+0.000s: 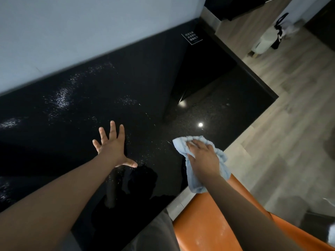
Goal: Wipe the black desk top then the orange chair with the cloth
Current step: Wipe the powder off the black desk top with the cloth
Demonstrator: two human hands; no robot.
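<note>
Left grip, 5 fingers wide apart; right grip tight on cloth.

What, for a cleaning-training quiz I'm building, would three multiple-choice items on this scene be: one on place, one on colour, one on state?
1. Where is the cloth?
A. on the desk top, at the edge by the orange chair, under the right hand
B. on the chair's seat
C. under the left hand

2. What colour is the cloth?
A. orange
B. black
C. light blue

3. How is the left hand?
A. clenched in a fist
B. open, fingers spread over the desk top
C. gripping the chair

Answers: 1 A, the right hand holds it down on the black surface near the edge; 2 C, pale blue fabric shows round that hand; 3 B, its fingers are straight and apart, holding nothing.
</note>
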